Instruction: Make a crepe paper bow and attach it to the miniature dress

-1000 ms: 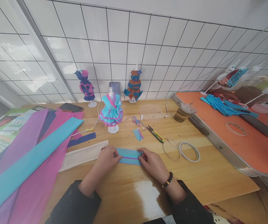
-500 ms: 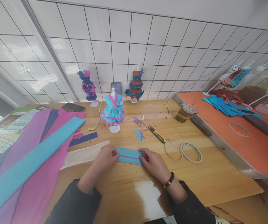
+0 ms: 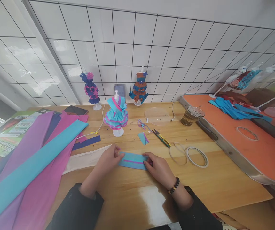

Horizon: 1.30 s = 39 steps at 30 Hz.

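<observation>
A short light-blue crepe paper strip [image 3: 133, 157] lies on the wooden table in front of me, with a narrow purple strip [image 3: 135, 162] running along its length. My left hand [image 3: 110, 156] is closed at the strip's left end, thumb and finger pinched there. At the right end, my right hand [image 3: 157, 165] grips the strip between thumb and fingers. The purple strip's left end shows just right of my left fingertips; its right end is under my right fingers. Beyond my hands stands a small dress form in a light-blue and pink paper dress [image 3: 116, 113].
Long coloured paper sheets [image 3: 39, 153] and a white strip [image 3: 84, 158] lie left. Small scissors-like snips [image 3: 161, 138], a tape roll [image 3: 197, 157] and a cup [image 3: 192, 115] are right. Two dressed forms [image 3: 91, 91] stand by the tiled wall. An orange table [image 3: 223, 134] adjoins.
My left fingers have shifted slightly at the strip's end, and the purple strip's left end now shows clear of them. My right hand keeps its place on the strip.
</observation>
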Available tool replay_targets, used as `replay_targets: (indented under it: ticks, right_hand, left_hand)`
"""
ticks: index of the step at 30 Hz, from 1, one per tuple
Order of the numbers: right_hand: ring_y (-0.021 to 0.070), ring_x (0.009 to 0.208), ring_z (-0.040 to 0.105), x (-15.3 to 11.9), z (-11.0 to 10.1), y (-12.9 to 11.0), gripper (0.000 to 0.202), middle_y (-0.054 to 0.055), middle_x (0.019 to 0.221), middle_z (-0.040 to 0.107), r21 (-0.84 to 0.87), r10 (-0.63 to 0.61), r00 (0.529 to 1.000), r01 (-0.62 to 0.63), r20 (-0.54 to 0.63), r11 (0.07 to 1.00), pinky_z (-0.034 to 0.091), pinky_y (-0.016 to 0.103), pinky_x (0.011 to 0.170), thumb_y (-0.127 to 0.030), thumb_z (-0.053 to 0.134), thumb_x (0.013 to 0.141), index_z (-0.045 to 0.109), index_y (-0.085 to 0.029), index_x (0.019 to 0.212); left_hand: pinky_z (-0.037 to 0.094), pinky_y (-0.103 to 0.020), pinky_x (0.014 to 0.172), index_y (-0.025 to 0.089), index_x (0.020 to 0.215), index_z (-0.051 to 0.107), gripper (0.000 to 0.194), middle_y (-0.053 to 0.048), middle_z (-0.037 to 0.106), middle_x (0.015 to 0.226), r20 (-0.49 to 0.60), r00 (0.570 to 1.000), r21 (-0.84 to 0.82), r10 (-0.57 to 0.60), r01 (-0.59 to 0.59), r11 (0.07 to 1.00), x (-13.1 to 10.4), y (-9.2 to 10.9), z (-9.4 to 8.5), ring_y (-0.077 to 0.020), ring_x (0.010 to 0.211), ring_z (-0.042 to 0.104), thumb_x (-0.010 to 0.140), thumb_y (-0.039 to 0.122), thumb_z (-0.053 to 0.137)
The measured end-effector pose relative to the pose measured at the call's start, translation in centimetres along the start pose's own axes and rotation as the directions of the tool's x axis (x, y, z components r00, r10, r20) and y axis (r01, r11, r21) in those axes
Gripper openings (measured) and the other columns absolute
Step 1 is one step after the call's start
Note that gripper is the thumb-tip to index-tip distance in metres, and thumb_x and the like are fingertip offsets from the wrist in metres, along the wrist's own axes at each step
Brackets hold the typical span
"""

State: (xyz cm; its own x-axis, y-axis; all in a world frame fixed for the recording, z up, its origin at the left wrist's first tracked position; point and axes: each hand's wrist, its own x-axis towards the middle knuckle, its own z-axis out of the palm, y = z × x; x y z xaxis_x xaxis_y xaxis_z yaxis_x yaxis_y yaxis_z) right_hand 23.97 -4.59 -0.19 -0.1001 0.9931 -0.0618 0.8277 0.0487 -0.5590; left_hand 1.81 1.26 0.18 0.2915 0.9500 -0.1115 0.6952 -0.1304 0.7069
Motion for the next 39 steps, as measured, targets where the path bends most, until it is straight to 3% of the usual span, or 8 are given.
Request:
replay_targets:
  ticks: [6, 23, 27, 30, 33, 36, 39]
  right_hand:
    - [0.0157, 0.070, 0.059, 0.0, 0.0, 0.0, 0.029, 0.001, 0.075, 0.065, -0.008, 0.003, 1.000, -0.003, 0.001, 1.000, 0.038, 0.024, 0.062, -0.024, 0.045, 0.079, 0.054, -0.022, 0.106]
    - [0.0161, 0.069, 0.059, -0.3, -0.4, 0.1, 0.034, 0.002, 0.075, 0.063, -0.001, -0.006, 0.999, 0.006, 0.035, 1.000, 0.038, 0.024, 0.061, -0.017, 0.040, 0.079, 0.049, -0.019, 0.112]
    - [0.0166, 0.070, 0.059, -0.3, -0.5, -0.2, 0.034, 0.003, 0.075, 0.063, -0.013, -0.003, 0.999, 0.004, 0.040, 1.000, 0.038, 0.024, 0.061, -0.016, 0.040, 0.079, 0.049, -0.019, 0.111]
    - [0.0167, 0.070, 0.059, -0.3, -0.5, -0.2, 0.034, 0.003, 0.076, 0.063, -0.005, -0.006, 0.999, 0.007, 0.038, 1.000, 0.039, 0.024, 0.062, -0.016, 0.040, 0.079, 0.049, -0.019, 0.112]
    - [0.0168, 0.070, 0.059, -0.2, -0.5, 0.1, 0.033, 0.004, 0.077, 0.063, 0.040, -0.029, 0.999, 0.028, 0.033, 0.999, 0.040, 0.025, 0.063, -0.016, 0.039, 0.080, 0.049, -0.018, 0.111]
    - [0.0169, 0.070, 0.059, -0.1, -0.6, 0.6, 0.032, 0.005, 0.077, 0.064, 0.126, -0.051, 0.998, 0.045, 0.042, 0.991, 0.042, 0.026, 0.065, -0.017, 0.037, 0.082, 0.049, -0.017, 0.112]
    - [0.0165, 0.074, 0.058, 0.1, -1.0, 0.9, 0.032, 0.006, 0.085, 0.064, 0.208, -0.043, 0.998, 0.034, 0.043, 0.978, 0.043, 0.028, 0.069, -0.019, 0.034, 0.084, 0.050, -0.016, 0.111]
  left_hand:
    - [0.035, -0.027, 0.059, 0.020, 0.091, 0.049, 0.028, 0.000, 0.052, 0.068, -0.023, 1.000, 0.162, 0.006, -0.002, 0.987, -0.2, 0.6, 0.6, -0.0202, 0.073, 0.054, 0.068, 0.036, 0.055]
    - [0.036, -0.026, 0.058, 0.020, 0.092, 0.050, 0.024, 0.002, 0.051, 0.066, 0.020, 1.000, 0.181, 0.018, -0.022, 0.983, -0.1, 0.2, 0.4, -0.0191, 0.072, 0.054, 0.071, 0.032, 0.053]
    - [0.039, -0.030, 0.066, 0.019, 0.098, 0.049, 0.024, -0.002, 0.055, 0.078, 0.001, 0.995, 0.259, 0.098, -0.095, 0.961, -0.4, 0.7, 0.5, -0.0203, 0.078, 0.054, 0.076, 0.029, 0.049]
    - [0.039, -0.035, 0.075, 0.019, 0.103, 0.049, 0.023, -0.008, 0.054, 0.096, -0.035, 0.947, 0.367, 0.319, -0.285, 0.885, -1.0, 1.7, 1.0, -0.0227, 0.091, 0.049, 0.081, 0.025, 0.044]
    - [0.038, -0.037, 0.078, 0.019, 0.101, 0.052, 0.024, -0.008, 0.055, 0.090, 0.095, 0.845, 0.410, 0.527, -0.515, 0.753, -1.7, 2.8, 2.1, -0.0217, 0.089, 0.048, 0.087, 0.021, 0.034]
    - [0.039, -0.036, 0.078, 0.019, 0.106, 0.051, 0.026, -0.007, 0.054, 0.090, 0.226, 0.763, 0.367, 0.606, -0.643, 0.672, -2.2, 3.0, 3.7, -0.0222, 0.092, 0.046, 0.087, 0.027, 0.037]
    - [0.039, -0.035, 0.078, 0.018, 0.113, 0.047, 0.032, -0.008, 0.052, 0.093, 0.243, 0.766, 0.391, 0.596, -0.639, 0.662, -2.3, 2.9, 4.8, -0.0228, 0.094, 0.045, 0.086, 0.031, 0.039]
